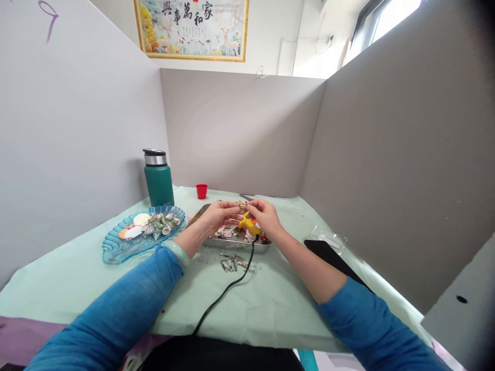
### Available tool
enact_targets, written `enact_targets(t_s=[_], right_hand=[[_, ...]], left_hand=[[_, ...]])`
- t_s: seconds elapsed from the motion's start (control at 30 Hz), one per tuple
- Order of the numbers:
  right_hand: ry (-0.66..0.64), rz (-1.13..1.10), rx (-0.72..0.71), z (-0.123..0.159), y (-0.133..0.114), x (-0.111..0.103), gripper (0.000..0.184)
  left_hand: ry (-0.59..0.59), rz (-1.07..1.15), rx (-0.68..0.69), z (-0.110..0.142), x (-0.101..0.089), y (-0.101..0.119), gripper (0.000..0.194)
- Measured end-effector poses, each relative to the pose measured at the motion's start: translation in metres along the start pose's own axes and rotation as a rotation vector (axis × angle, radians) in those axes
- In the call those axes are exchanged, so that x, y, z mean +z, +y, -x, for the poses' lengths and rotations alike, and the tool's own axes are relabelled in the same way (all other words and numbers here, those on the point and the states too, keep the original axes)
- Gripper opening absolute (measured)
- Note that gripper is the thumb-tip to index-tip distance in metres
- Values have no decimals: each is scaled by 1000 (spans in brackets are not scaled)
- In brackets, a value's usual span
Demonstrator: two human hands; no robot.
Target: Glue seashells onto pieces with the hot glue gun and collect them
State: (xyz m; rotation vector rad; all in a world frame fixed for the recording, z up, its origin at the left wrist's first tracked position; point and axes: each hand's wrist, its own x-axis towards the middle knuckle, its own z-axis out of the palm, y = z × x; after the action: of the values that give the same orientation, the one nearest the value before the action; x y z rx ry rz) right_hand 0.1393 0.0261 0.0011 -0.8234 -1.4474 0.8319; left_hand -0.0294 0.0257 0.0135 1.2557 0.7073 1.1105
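Observation:
My left hand (218, 217) and my right hand (266, 216) meet above a metal tray (255, 249). Thumbs and forefingers of both are pinched together at one small, pale, yellowish piece (242, 205), too tiny to make out. Just below them a yellow hot glue gun (249, 223) rests over the tray, its black cord (232, 284) running to the table's front edge. Shells (226, 232) and small colourful bits lie in the tray, partly hidden by my hands. Several small silver metal clips (233, 264) are spread on the table in front of it.
On the left, a blue shell-shaped dish (116, 242) holds seashells, with a green bottle (159, 180) behind it. A small red cup (201, 191) stands at the back. To the right lie a black flat item (332, 260) and a clear plastic bag (328, 237). Grey partitions (240, 129) enclose the table.

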Motion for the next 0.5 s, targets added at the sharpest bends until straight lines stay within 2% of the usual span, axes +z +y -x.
enact_targets(t_s=[0.23,0.5], right_hand=[[-9,-23,16,5,-6,4,20],[5,32,5,4,-3,4,19]], left_hand=[[44,-55,73,-2,-2,-2,26],[89,-77,91,-3,-2,-4,30]])
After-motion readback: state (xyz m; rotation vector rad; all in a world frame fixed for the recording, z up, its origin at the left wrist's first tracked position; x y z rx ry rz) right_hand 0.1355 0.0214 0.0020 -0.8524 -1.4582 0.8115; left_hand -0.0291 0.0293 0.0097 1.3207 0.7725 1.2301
